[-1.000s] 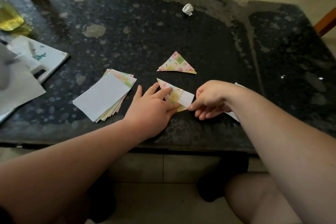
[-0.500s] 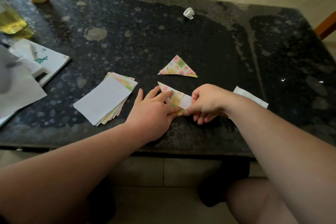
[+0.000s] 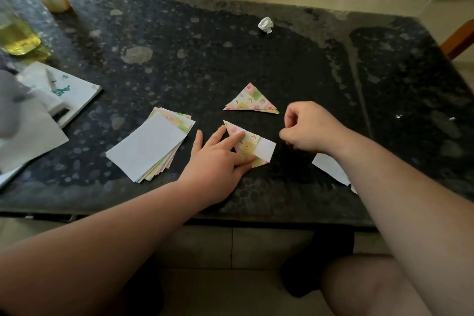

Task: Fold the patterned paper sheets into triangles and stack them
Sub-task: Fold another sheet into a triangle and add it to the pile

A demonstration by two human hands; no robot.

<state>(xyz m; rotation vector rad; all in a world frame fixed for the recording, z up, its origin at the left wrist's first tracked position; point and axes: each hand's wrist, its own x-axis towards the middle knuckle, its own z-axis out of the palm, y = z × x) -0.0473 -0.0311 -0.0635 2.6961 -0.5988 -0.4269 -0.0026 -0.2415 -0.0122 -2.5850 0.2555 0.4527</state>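
A partly folded patterned sheet (image 3: 252,142) lies near the table's front edge, with a white strip left over on its right side. My left hand (image 3: 218,159) presses it flat with straight fingers. To its right, my right hand (image 3: 307,127) hovers apart from the sheet, fingers curled, holding nothing. A finished patterned triangle (image 3: 251,100) lies just behind. A stack of unfolded sheets (image 3: 151,145), white side up, sits to the left.
A white paper piece (image 3: 329,168) lies under my right forearm. A crumpled paper ball (image 3: 266,24) sits far back on the dark stone table (image 3: 384,79). Papers and a booklet (image 3: 64,90) lie at the left edge, with a yellow glass (image 3: 18,36) behind them.
My right hand has let go of the sheet's white strip and moved right and up, away from it. My left hand still presses the fold.
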